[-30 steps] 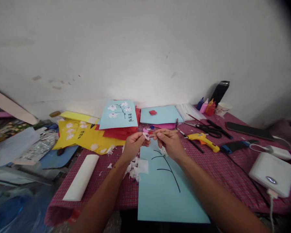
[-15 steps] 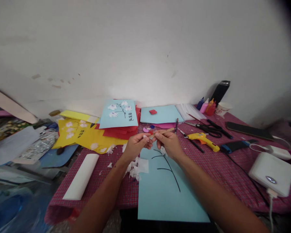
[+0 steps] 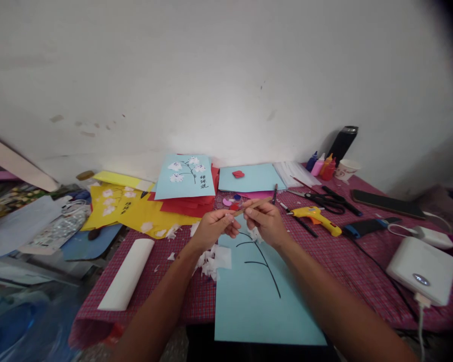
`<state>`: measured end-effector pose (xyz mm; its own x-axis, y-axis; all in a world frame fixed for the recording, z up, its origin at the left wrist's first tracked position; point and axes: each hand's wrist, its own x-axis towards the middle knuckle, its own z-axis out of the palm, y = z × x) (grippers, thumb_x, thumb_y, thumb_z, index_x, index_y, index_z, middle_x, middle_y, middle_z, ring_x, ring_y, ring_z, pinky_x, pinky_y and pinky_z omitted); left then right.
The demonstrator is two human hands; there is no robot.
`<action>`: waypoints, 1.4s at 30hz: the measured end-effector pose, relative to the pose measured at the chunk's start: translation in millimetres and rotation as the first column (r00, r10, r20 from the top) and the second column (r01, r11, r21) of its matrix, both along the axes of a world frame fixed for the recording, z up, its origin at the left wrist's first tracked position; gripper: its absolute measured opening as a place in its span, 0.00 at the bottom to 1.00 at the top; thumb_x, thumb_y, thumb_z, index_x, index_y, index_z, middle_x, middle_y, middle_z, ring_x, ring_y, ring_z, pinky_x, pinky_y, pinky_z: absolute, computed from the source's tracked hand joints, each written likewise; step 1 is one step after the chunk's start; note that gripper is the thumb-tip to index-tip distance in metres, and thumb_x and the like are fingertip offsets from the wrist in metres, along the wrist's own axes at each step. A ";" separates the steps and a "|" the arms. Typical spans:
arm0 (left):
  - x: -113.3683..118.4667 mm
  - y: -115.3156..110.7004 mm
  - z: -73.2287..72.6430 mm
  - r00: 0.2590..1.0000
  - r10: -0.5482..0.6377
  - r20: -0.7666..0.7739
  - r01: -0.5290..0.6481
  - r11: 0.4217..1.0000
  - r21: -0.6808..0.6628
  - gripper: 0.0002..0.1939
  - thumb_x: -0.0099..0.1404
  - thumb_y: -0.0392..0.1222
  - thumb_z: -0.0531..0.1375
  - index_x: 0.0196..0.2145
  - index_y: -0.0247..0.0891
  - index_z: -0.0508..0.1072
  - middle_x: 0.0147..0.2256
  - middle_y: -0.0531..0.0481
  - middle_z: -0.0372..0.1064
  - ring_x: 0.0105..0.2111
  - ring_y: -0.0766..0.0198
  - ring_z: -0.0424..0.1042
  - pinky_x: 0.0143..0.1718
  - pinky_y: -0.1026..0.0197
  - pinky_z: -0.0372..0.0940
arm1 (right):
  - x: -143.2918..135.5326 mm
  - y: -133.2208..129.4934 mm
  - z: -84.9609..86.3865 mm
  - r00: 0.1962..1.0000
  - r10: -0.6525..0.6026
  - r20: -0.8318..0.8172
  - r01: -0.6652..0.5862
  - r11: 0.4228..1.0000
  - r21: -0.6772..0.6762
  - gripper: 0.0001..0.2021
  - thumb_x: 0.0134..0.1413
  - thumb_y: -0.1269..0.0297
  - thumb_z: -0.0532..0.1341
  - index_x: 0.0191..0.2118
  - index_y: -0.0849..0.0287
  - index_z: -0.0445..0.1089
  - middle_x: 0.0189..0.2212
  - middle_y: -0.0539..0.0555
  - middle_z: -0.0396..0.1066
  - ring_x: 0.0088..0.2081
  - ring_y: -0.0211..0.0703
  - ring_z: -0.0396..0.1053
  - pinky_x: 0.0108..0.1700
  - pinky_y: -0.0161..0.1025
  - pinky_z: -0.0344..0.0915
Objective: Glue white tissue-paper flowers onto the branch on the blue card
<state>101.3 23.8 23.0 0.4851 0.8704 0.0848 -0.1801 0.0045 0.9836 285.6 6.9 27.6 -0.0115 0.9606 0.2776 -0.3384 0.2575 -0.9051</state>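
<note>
Above the top of a light blue sheet [image 3: 249, 306], my right hand [image 3: 265, 221] pinches a thin wooden stick [image 3: 258, 203] that slants up to the right. My left hand [image 3: 216, 226] is closed around the stick's lower tip; any scrap of paper between its fingers is too small to make out. Black branch lines [image 3: 266, 264] are drawn on the sheet, and a bit of white paper lies near their top. Torn white tissue pieces [image 3: 207, 264] and a white square [image 3: 223, 257] lie by the sheet's left edge.
A white paper roll [image 3: 128, 274] lies at left. Behind are a finished flower card [image 3: 184, 176], yellow sheets [image 3: 136, 213] and blue paper [image 3: 252, 177]. At right lie a yellow glue gun [image 3: 317, 220], scissors [image 3: 324, 202], paint bottles [image 3: 320, 166], a black flask [image 3: 343, 143] and a white power bank [image 3: 423, 269].
The stick has shifted slightly up and right with my right hand. A white scrap that showed at my left fingertips is now mostly hidden. Things on the table have stayed put.
</note>
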 end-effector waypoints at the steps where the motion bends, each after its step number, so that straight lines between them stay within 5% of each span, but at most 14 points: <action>1: -0.3 0.1 -0.2 1.000 -0.006 0.010 0.006 1.000 -0.008 0.21 0.63 0.50 0.63 0.48 0.32 0.74 0.32 0.43 0.76 0.26 0.63 0.75 0.29 0.61 0.69 | 0.0 0.0 0.6 1.000 -0.003 0.002 0.003 1.000 -0.002 0.11 0.49 0.60 0.69 0.38 0.58 0.74 0.24 0.47 0.72 0.18 0.33 0.63 0.20 0.33 0.57; 8: 0.4 -0.1 -1.8 0.999 -0.024 0.048 0.026 0.999 -0.025 0.21 0.64 0.49 0.63 0.49 0.31 0.72 0.32 0.43 0.76 0.27 0.63 0.75 0.29 0.61 0.69 | -5.2 -1.2 2.8 0.998 -0.038 0.042 0.039 0.999 -0.015 0.12 0.54 0.58 0.66 0.26 0.59 0.71 0.21 0.48 0.71 0.16 0.32 0.61 0.18 0.32 0.54; 14: 0.4 0.4 -1.9 0.996 -0.032 0.080 0.037 0.997 -0.062 0.19 0.63 0.50 0.64 0.45 0.32 0.73 0.31 0.45 0.76 0.25 0.64 0.75 0.27 0.62 0.68 | -0.8 -0.2 -1.6 1.000 0.014 0.012 -0.014 1.000 0.002 0.12 0.50 0.60 0.68 0.40 0.56 0.74 0.24 0.46 0.71 0.18 0.33 0.62 0.20 0.33 0.57; 28: 2.5 -1.5 0.5 0.999 -0.011 0.050 0.014 0.998 -0.068 0.24 0.62 0.53 0.64 0.48 0.31 0.72 0.31 0.43 0.76 0.26 0.63 0.75 0.29 0.60 0.69 | -6.4 0.2 -1.7 0.996 -0.071 0.060 0.074 0.996 -0.049 0.12 0.54 0.56 0.67 0.27 0.59 0.72 0.22 0.49 0.72 0.16 0.32 0.61 0.17 0.32 0.54; 34: 1.9 -1.8 -0.3 0.999 0.000 0.037 0.001 0.999 -0.042 0.25 0.62 0.53 0.64 0.50 0.33 0.71 0.28 0.46 0.76 0.23 0.63 0.74 0.25 0.61 0.68 | -5.4 -1.1 -0.7 1.000 -0.024 0.008 0.025 0.998 -0.057 0.12 0.52 0.56 0.67 0.38 0.57 0.73 0.23 0.48 0.72 0.16 0.32 0.61 0.18 0.32 0.55; 42: 2.0 -3.0 1.9 0.999 0.006 0.047 -0.004 0.999 -0.044 0.27 0.64 0.54 0.62 0.53 0.33 0.69 0.30 0.44 0.76 0.26 0.62 0.75 0.27 0.61 0.69 | -0.9 1.1 -0.4 1.000 -0.020 -0.020 0.019 0.999 -0.040 0.09 0.52 0.60 0.67 0.36 0.59 0.74 0.24 0.48 0.72 0.17 0.32 0.61 0.18 0.32 0.56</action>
